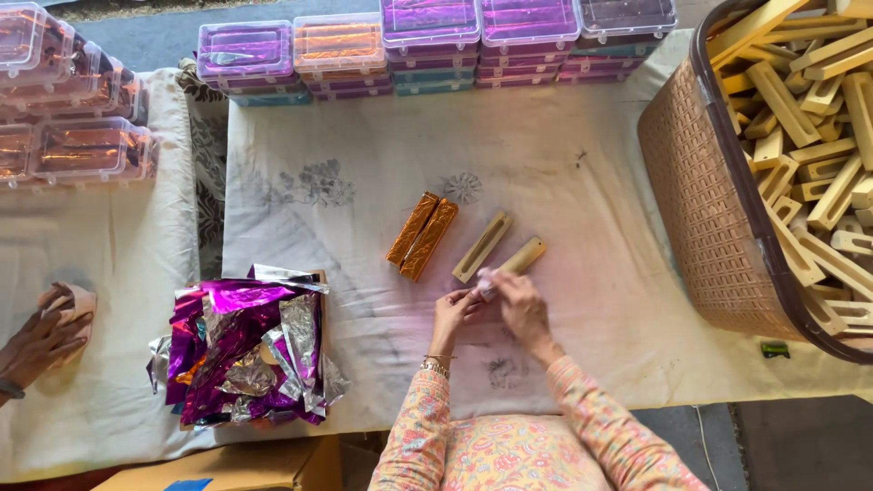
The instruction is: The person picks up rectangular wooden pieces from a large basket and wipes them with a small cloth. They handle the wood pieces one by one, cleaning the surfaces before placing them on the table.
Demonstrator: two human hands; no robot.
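Spread with a pale printed cloth (564,182), the table carries a plain slotted wooden block (520,259) near its front edge – the right hand (520,305) pinches its near end, the left hand (452,309) closes on the same spot – so a firm, steady two-handed pinch seems best.

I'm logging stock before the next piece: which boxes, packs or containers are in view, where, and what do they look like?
Clear plastic boxes: stacked along the far table edge, rectangular, purple and orange tinted.
More clear boxes: far left, orange tinted.
Woven basket: right, brown, full of pale wooden pieces.
Cardboard box: near edge, tan.
Foil sheets: loose pile, purple and silver.
No signs or screens.
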